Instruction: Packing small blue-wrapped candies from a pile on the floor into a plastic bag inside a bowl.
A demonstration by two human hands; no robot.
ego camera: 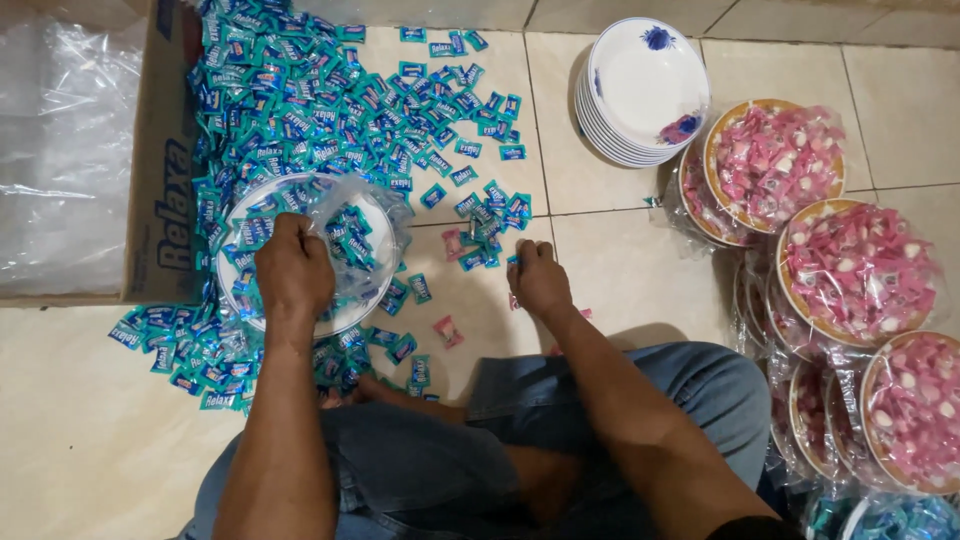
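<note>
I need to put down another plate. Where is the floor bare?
Bare tile lies between the right hand and the stacked white plates, and left of the left hand, below the cardboard box. The blue candy heap and wrapped pink plates are crowded.

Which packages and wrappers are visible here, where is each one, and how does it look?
Cardboard box: upper left, brown, flap lying open, blue print.
Teal sachets: small squares heaped on the floor beside the box.
Clear bag: on a white plate, part filled with sachets, held by the left hand.
Pink candies: a few loose near the right hand.
Wrapped plates: right, round, filled with pink sweets under clear film.
</note>
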